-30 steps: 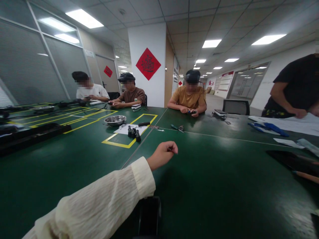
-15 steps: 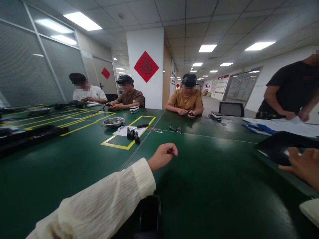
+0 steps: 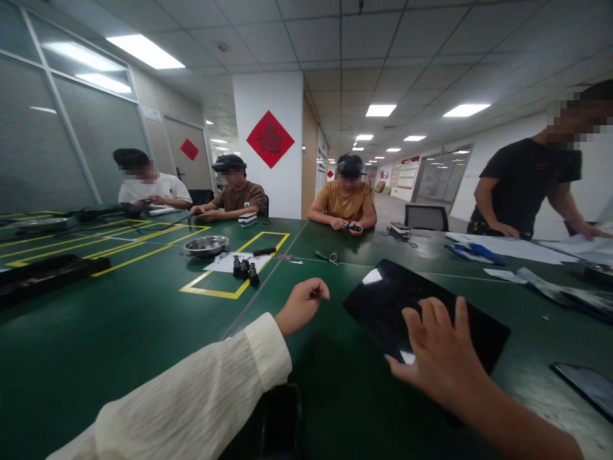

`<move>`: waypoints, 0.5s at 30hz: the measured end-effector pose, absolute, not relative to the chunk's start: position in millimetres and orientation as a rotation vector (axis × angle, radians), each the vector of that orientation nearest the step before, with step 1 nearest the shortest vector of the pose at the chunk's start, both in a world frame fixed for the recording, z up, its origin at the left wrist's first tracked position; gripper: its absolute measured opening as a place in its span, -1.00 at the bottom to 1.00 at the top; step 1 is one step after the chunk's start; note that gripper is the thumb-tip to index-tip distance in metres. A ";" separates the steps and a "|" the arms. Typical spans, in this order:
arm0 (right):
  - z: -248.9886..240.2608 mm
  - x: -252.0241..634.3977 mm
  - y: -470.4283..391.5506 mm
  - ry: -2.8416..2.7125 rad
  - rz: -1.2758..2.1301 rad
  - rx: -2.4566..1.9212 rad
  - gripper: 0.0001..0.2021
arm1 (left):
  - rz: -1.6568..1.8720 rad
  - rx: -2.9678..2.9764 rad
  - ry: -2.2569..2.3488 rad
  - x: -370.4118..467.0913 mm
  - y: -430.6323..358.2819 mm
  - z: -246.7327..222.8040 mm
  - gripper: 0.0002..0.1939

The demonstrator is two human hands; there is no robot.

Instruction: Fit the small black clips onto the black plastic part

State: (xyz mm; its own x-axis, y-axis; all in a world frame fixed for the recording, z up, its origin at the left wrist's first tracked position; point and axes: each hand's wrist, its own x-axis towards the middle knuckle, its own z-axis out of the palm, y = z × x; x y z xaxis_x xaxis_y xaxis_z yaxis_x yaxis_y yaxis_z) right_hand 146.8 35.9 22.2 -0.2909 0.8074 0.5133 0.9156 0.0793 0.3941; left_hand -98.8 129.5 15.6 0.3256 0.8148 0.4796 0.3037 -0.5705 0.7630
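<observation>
My left hand (image 3: 302, 305) is over the green table (image 3: 158, 345) near the middle, its fingers curled in, with nothing seen in them. On the right, my right hand (image 3: 440, 345) has its fingers spread above a flat, glossy black sheet (image 3: 383, 300) and covers part of it; whether the fingertips touch the sheet I cannot tell. Beyond my left hand, several black cylindrical parts (image 3: 246, 269) stand on a white paper (image 3: 221, 262) by a black-handled tool (image 3: 264, 251). A metal bowl (image 3: 205, 246) sits to their left.
Yellow tape (image 3: 211, 294) marks the table. Pliers (image 3: 327, 256) lie farther back. Blue-and-white gloves (image 3: 475, 253), papers (image 3: 517, 249) and a phone (image 3: 587, 386) are on the right. A black tray (image 3: 48, 281) is at left. Three people sit across; another stands at right.
My right hand has moved left from the right edge, and the black sheet has come left with it, closer to the middle. My left hand keeps its curled shape. The view has shifted slightly.
</observation>
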 end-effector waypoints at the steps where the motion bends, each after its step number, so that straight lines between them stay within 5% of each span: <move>1: 18.1 136.5 28.2 -2.205 -0.976 -1.759 -0.37 | 1.206 2.044 0.977 -98.6 129.2 15.8 -0.69; 15: -1.5 70.2 12.4 -2.433 -0.542 -2.079 -0.20 | 1.194 2.113 0.947 -97.2 126.5 16.6 -0.68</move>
